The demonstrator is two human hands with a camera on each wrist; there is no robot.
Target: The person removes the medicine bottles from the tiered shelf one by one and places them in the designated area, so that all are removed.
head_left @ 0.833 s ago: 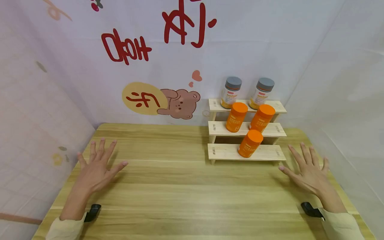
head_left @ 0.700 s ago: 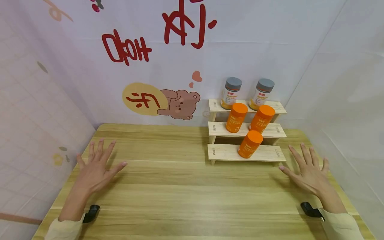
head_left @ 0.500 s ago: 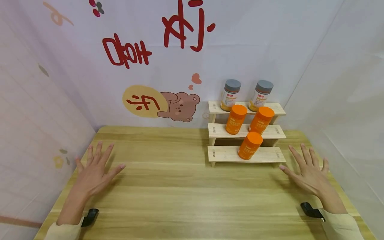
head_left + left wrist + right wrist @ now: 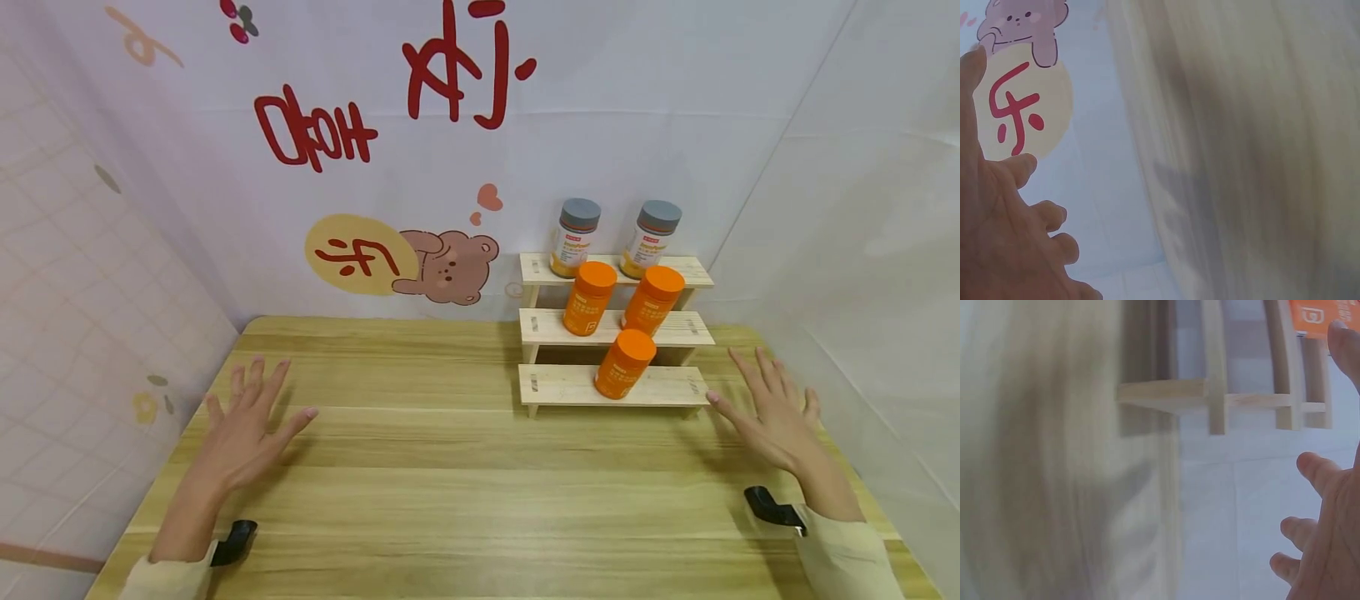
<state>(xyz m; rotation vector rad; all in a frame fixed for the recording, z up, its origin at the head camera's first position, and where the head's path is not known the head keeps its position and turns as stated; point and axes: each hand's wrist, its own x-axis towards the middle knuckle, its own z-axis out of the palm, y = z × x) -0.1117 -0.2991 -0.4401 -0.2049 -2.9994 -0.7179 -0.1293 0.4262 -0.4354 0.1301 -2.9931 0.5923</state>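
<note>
My left hand (image 4: 243, 433) is spread over the left side of the wooden table (image 4: 450, 483), holding nothing. On the far right my right hand (image 4: 776, 421) is likewise spread and holds nothing, beside a three-tier wooden shelf (image 4: 540, 383). Its top tier bears two white bottles with grey lids, a left one (image 4: 574, 242) and a right one (image 4: 651, 242). Two orange bottles stand on the middle tier, a left one (image 4: 589, 302) and a right one (image 4: 651, 304). One more orange bottle (image 4: 624, 367) stands on the lowest tier. In the right wrist view the shelf (image 4: 1216, 369) is seen end-on.
A white backdrop (image 4: 675, 100) with red characters and a printed bear (image 4: 453, 267) hangs behind the table. White side walls, a left one (image 4: 67, 275) and a right one (image 4: 885, 275), border it. A black camera mount sits at each wrist.
My right hand has lifted slightly, away from the viewer. The left hand has shifted a little and turned. The head view has tilted slightly upward; the bottles stay on the shelf.
</note>
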